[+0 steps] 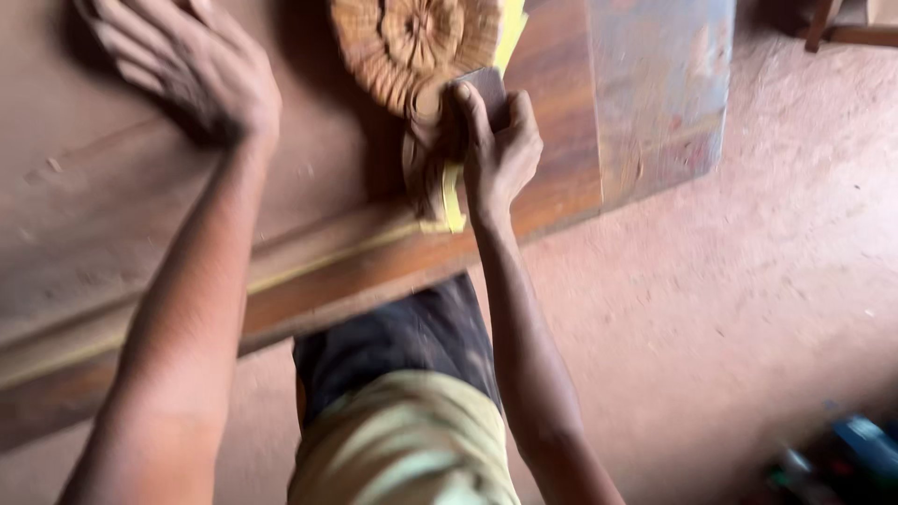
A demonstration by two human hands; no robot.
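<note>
Your left hand lies flat, fingers spread, arm fully extended. Your right hand is curled closed, thumb up, wrist straight, forearm reaching forward.

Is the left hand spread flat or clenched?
Spread flat: the left hand lies palm-down, fingers splayed, on the dusty wooden panel.

You see a tan carving with radiating grooves, a yellow tape, and a reddish-brown counter.
</note>
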